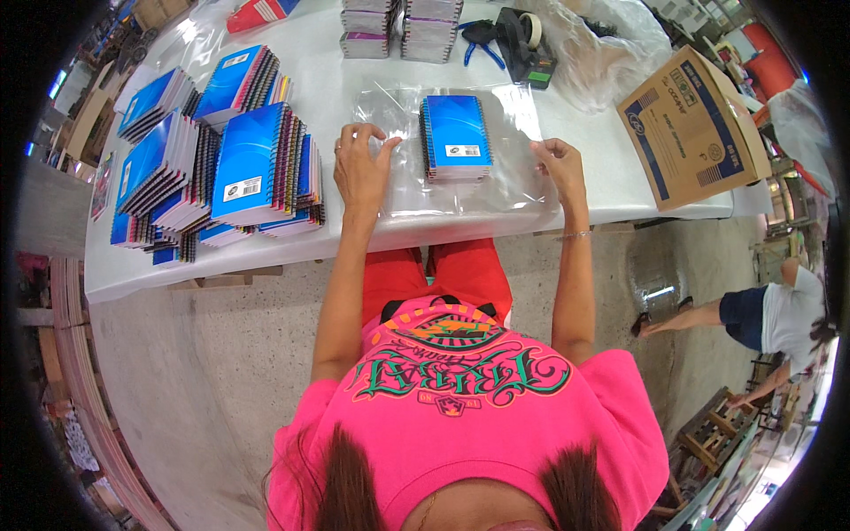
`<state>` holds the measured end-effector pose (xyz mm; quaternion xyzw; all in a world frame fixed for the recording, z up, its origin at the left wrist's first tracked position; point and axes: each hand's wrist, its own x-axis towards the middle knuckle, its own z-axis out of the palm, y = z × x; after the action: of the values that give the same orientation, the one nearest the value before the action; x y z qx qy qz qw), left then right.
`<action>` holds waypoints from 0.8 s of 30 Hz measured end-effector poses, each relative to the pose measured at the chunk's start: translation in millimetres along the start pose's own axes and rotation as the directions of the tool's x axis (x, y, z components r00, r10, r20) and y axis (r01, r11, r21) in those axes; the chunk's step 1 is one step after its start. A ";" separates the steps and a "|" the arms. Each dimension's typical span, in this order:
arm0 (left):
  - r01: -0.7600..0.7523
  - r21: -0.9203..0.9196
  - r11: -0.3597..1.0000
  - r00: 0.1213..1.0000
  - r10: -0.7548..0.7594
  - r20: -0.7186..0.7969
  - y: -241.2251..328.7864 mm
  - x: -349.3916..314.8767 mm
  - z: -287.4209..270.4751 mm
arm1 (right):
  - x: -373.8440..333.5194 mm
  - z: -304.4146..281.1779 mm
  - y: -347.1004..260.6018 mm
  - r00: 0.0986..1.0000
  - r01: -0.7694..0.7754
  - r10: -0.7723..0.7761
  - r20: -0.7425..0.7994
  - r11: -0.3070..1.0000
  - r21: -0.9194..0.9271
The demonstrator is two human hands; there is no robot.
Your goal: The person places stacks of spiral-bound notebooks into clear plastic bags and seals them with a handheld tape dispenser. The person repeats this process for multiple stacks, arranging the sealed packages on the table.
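A short stack of blue spiral notebooks with a white label on the top cover lies in front of me on a clear plastic sheet. At the sheet's left side is my left hand, fingers bent and thumb close to the index finger, apparently gripping the plastic edge. On the opposite side my right hand pinches the sheet's right edge between thumb and fingers. Neither hand touches the notebooks. The sheet is wrinkled and extends past the stack on every side.
Several piles of blue spiral notebooks crowd the left of the white-covered table. Wrapped notebook stacks, blue-handled pliers, a tape dispenser and crumpled plastic stand behind. A cardboard box is right; another person is beyond.
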<state>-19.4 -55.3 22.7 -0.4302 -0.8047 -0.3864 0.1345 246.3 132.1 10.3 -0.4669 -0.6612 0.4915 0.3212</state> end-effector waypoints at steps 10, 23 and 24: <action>0.180 -0.268 0.946 0.940 -0.085 0.330 -13.7 22.4 8.2 | 25.4 5.8 -19.5 0.969 -0.042 0.061 0.239 0.995 -0.087; 0.356 -0.380 0.854 0.838 -0.111 0.534 2.0 58.0 24.8 | 55.5 -1.2 -50.5 0.786 -0.164 0.129 0.604 0.986 0.003; 0.398 -0.371 0.839 0.811 -0.133 0.569 4.6 59.4 25.8 | 55.4 0.7 -51.7 0.789 -0.154 0.110 0.604 0.988 0.021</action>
<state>-48.0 0.2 40.5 -0.4172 -0.7445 -0.4545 -0.2551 210.2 179.4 57.3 -0.3207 -0.6772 0.6579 0.0758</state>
